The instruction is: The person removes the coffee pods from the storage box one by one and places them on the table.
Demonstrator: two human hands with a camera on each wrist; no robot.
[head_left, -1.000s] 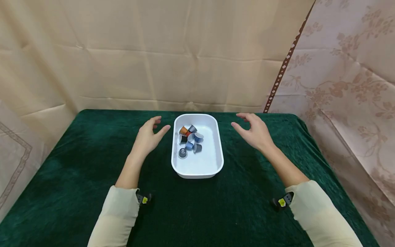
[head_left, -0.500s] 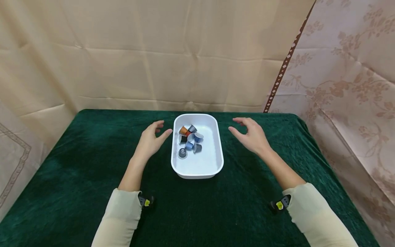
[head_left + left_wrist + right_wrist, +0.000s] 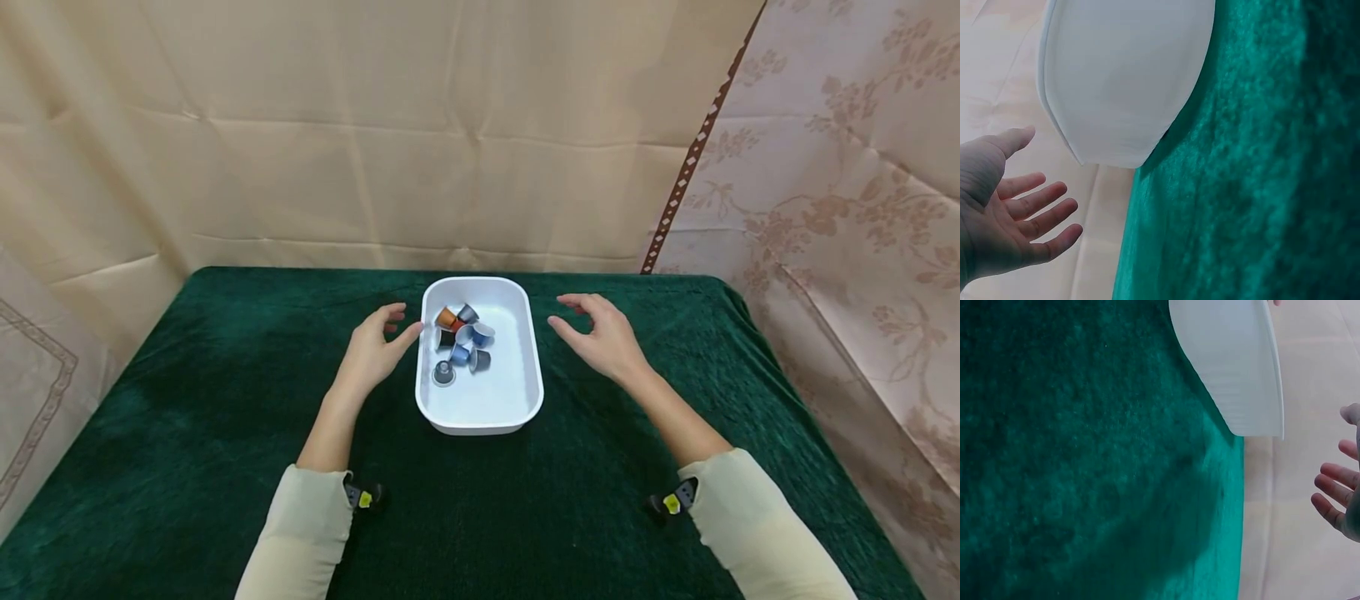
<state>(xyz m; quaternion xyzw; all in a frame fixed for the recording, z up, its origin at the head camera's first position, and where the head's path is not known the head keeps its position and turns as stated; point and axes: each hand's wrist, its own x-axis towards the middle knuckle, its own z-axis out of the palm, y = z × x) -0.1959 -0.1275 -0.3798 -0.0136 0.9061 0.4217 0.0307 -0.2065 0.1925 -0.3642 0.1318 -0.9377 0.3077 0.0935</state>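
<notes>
A white tray sits in the middle of the head frame, on a table with a green cloth. Little cups lie in a bunch in the tray's upper left part. The orange cup is near the top, and a dark gray cup is lowest, a bit apart from the rest. A blue cup and another gray cup are side by side just above it. The left hand is left of the tray, its thumb tip right by the edge. The right hand is on the other side, a little farther off. Each hand's grip is wide, with the thumb away from the fingers. A tan curtain fills the top.
</notes>
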